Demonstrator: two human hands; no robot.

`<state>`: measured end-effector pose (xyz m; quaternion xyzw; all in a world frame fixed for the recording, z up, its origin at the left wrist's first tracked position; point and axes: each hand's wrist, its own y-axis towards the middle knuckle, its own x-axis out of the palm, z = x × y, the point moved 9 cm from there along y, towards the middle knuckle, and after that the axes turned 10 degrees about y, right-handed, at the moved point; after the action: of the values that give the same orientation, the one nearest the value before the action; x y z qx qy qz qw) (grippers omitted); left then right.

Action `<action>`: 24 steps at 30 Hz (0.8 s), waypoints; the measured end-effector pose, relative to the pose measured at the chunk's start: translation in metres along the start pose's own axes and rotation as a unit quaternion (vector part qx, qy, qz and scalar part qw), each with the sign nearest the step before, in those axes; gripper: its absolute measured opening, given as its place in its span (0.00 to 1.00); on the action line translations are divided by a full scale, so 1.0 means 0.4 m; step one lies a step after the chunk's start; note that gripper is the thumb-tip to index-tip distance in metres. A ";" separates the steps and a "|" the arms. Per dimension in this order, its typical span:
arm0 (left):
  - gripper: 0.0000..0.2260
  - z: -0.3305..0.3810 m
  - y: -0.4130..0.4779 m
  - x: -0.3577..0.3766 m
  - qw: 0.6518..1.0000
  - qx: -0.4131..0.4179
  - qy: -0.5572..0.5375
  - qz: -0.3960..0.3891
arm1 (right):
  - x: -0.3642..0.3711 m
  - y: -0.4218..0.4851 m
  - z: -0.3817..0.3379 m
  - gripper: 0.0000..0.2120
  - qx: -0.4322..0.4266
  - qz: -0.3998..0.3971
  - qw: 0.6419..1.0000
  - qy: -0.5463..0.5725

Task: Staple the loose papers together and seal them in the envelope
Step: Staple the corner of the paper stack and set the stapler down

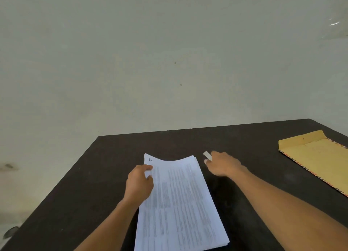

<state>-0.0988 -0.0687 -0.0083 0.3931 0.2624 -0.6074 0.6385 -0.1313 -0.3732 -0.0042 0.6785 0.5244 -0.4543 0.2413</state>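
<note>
Pale, scuffed wall (pixel 131 62) fills the upper half of the view, and below it a dark table (pixel 94 175) runs toward the person. One stack of printed papers (pixel 180 203) lies on the table in front of the person, its far edge bowed slightly upward and a small mark in its far left corner. How many sheets the stack holds cannot be counted.

Both forearms are bare and reach forward over the table. The left hand (pixel 140 181) rests on the stack's left side near the far corner, fingers curled, with thumb and forefinger pinching the edge of the top sheets. The right hand (pixel 224 165) is stretched out to the right of the stack, palm down and just apart from the paper. Its fingers close loosely around a small white object (pixel 207 154) whose end sticks out beyond the fingertips; whether this is the stapler cannot be told.

One yellow-brown envelope (pixel 318 156) with a striped border lies flat at the table's right edge, well apart from the papers and both hands.
</note>
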 end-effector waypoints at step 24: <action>0.20 0.052 0.062 0.027 0.978 0.070 0.196 0.011 | -0.061 -0.041 0.123 0.29 0.041 0.115 0.992 0.028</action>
<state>-0.0761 -0.0932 -0.0008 0.5510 0.3349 -0.5283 0.5524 -0.1654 -0.4193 -0.0035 0.7557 0.4306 -0.4259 0.2492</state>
